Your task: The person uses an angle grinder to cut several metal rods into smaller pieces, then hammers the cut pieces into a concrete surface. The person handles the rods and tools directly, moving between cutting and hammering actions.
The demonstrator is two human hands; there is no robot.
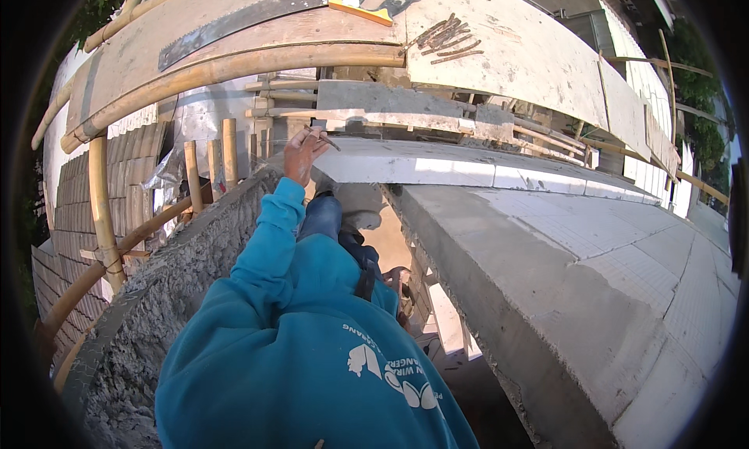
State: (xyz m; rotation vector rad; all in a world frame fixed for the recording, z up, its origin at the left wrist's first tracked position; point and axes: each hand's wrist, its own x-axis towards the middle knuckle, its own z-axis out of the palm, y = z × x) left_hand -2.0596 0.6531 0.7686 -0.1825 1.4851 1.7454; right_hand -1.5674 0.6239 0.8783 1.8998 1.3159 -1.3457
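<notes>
My left hand [304, 154], at the end of a teal sleeve, is raised at the near end of a row of white blocks [452, 170]. Its fingers pinch a thin brown rod [331, 142], which points out to the right; its exact kind is unclear. Below that hand lies the rough top of a grey concrete wall [195, 293]. By my right hip, a small brownish shape [402, 285] beside the teal cloth may be part of my right hand. No fingers can be made out there.
A handsaw [250, 21] with a yellow handle and several rusty rods [449, 39] lie on scaffold planks [507, 59] ahead. Bamboo poles [234, 68] hold the scaffold. To the right runs a partly plastered block wall [577, 293], with a gap between it and the rough wall.
</notes>
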